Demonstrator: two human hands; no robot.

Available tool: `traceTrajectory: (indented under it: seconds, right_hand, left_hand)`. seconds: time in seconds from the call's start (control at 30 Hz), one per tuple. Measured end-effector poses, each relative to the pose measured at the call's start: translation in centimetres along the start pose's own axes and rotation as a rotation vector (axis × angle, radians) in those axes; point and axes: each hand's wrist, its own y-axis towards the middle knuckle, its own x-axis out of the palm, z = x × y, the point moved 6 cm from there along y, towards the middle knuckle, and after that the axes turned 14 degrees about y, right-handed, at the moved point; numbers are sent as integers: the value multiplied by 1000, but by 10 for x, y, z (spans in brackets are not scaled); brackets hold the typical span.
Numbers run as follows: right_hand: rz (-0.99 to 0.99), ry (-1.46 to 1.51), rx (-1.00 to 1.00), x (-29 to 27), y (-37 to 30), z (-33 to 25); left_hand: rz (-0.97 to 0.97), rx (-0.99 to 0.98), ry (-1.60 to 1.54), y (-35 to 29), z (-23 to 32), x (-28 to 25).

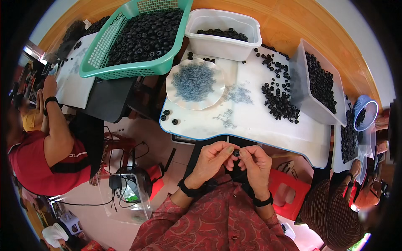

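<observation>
- Black piece [236, 153]: small, rounded, partly covered; finer detail too small to tell.
- My left hand [212, 161] and right hand [256, 165]: grip narrow, pinching it between them.

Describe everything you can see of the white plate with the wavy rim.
The white plate is round, smooth and slightly glossy; plastic or ceramic, I can't tell. It lies face up on the left part of the white tabletop, nearer the wearer than the white tub. A heap of tiny, bluish-grey, translucent-looking pieces covers its middle, leaving the wavy rim mostly bare.
</observation>
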Motion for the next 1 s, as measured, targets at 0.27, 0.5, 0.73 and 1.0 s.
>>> traceTrajectory:
  seconds: [0.27, 0.5, 0.73, 1.0]
  right_hand:
    - [-16, -57, -37, 0, 2, -1]
    - [-192, -348, -346, 17, 0, -23]
    - [-178, -543, -501, 29, -2, -24]
    - [-78, -709, -738, 25, -2, -24]
  left_hand:
    - [20, 44, 42, 1, 3, -1]
    - [95, 50, -66, 3, -9, -7]
    - [133, 38, -173, 6, -9, -4]
    - [153, -38, -240, 6, -14, 3]
